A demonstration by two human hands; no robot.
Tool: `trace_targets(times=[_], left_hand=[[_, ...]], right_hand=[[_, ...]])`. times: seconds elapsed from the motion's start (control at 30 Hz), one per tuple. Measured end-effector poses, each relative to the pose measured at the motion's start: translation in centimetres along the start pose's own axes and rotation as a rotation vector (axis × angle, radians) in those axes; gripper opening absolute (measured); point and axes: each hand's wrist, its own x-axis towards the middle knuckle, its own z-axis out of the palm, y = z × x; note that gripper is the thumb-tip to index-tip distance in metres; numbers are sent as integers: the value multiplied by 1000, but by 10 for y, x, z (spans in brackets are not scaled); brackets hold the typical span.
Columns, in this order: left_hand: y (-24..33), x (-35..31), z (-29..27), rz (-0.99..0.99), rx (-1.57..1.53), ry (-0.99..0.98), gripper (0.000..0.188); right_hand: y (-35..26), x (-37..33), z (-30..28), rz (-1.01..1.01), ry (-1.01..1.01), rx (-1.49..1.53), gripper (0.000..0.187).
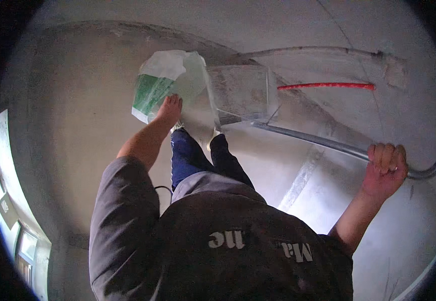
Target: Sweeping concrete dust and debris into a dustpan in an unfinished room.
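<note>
In front of my feet stands a white and green sack, with a pale opened upper part. My left hand reaches forward and grips the near edge of it, fingers curled. On the right, my right hand is closed around a bent metal tube. The tube runs leftward from my fist to a dusty grey box-shaped thing beside the sack; how they join is hard to see. Beyond my fist, the tube's other end curves upward at the right edge.
A red pipe shows at the back right, below a dark conduit or cable along the bare grey wall. Windows line the lower left. A pale strip crosses the dusty floor on the right.
</note>
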Motion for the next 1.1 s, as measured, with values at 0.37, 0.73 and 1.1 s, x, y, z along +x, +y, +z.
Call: trace_targets(times=[0.37, 0.73, 1.1], left_hand=[[49, 103, 80, -595, -463, -141, 60], [-74, 34, 16, -439, -883, -190, 47], [-16, -9, -3, -541, -875, -52, 43]], right_hand=[[99, -56, -78, 69, 217, 183, 29], [153, -44, -108, 124, 357, -5, 32], [164, -35, -85, 131, 214, 96, 30]])
